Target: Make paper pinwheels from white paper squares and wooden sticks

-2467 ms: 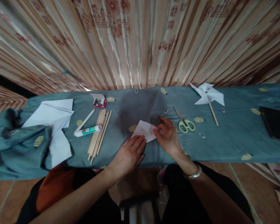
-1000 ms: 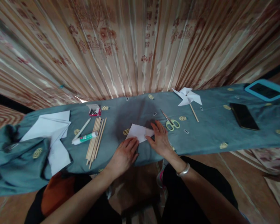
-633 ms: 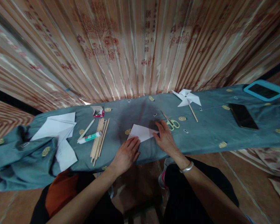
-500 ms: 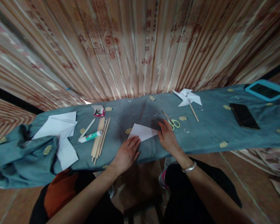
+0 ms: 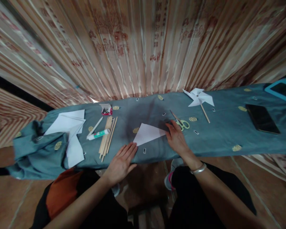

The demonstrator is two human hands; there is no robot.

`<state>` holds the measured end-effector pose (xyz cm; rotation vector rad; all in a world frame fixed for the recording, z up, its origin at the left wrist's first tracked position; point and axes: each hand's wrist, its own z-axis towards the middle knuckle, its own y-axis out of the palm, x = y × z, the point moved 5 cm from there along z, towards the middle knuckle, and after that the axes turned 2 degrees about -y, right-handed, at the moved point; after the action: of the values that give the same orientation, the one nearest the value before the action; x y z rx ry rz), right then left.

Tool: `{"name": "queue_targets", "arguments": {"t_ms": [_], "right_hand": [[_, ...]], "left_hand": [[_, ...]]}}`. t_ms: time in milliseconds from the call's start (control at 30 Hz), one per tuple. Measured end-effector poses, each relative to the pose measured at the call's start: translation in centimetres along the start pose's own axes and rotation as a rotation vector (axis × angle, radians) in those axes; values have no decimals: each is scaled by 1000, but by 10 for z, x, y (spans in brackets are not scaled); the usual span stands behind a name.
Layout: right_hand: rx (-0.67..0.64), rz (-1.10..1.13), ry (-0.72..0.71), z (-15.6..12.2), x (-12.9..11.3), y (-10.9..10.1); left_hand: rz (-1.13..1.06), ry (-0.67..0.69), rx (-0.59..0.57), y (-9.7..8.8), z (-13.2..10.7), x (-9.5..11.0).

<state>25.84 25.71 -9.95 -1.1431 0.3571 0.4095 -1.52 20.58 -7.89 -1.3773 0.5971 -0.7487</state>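
A folded white paper triangle (image 5: 149, 134) lies on the cloth in front of me, its narrow tip pointing right. My left hand (image 5: 121, 163) is open and flat, its fingers together and the thumb apart, fingertips at the paper's lower left corner. At the narrow tip rests my right hand (image 5: 177, 138), with finger and thumb apart, touching the paper's end. Just beyond the right fingers are green-handled scissors (image 5: 184, 124), blades pointing up and left.
Wooden sticks (image 5: 108, 136), a glue stick (image 5: 98, 134), a white pencil-like stick (image 5: 95, 127) and a small red box (image 5: 106, 109) lie left, beside white paper sheets (image 5: 66, 122). Rightward are a paper pinwheel (image 5: 198, 97), a black phone (image 5: 262, 118) and a blue-framed tablet (image 5: 282, 90).
My left hand has slid off the paper toward me and its fingers have straightened. The right hand stays at the narrow tip. The whole view has shifted slightly.
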Motion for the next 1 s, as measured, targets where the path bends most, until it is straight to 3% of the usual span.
{"name": "queue_targets", "arguments": {"t_ms": [167,500,633,833,1000], "right_hand": [[4,32,11,0,4,3],[-19,13,40,4,3,-4],[-25,22,10,12,-10,-12],[-231,17,47,29,-44,-10],[-410,141,174,40,-43,-15]], "left_hand": [[33,2,-31,-2,-24,-7],[38,-10,-18,-2,-23,-4],[35,-11,-5,-1,-24,-3],[-8,-42,12,-4,-21,-4],[-111,-64,36,-8,-20,-6]]}}
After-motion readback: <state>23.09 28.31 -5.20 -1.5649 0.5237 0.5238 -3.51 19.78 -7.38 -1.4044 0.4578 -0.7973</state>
